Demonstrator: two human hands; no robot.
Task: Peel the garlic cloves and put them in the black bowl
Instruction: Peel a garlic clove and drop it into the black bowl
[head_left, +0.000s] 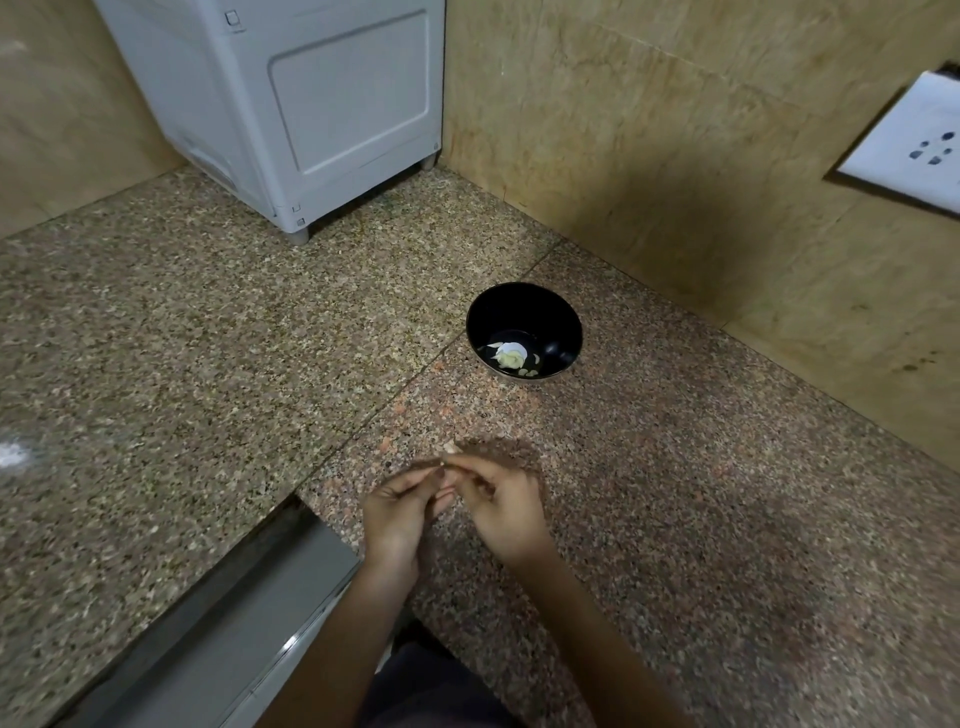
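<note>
A person's left hand (395, 514) and right hand (506, 512) meet fingertip to fingertip low over a speckled brown granite counter (675, 467), working a small pale garlic clove (450, 463) between them. Both grips are narrow. Each hand's thumb and curled fingers pinch the clove, which shows only as a pale sliver at the fingertips; the fingers hide the rest. Its long axis seems to run across, from one hand to the other, though blur leaves that uncertain. Whether any skin has come away cannot be told.

The round glossy black bowl (522, 291) stands on the counter well apart from the hands, ahead of them and a little to the right, near the beige tiled wall. That makes the right hand the nearer of the two. A few pale garlic pieces (511, 357) lie in the bottom of the bowl, one white scrap among them possibly skin.

The peeling step appears to be in hand, with some of the task already done. Delivering this clove would likely call for a forward reach, slightly rightward, with the pinch kept until the hand is over the bowl's rim.
</note>
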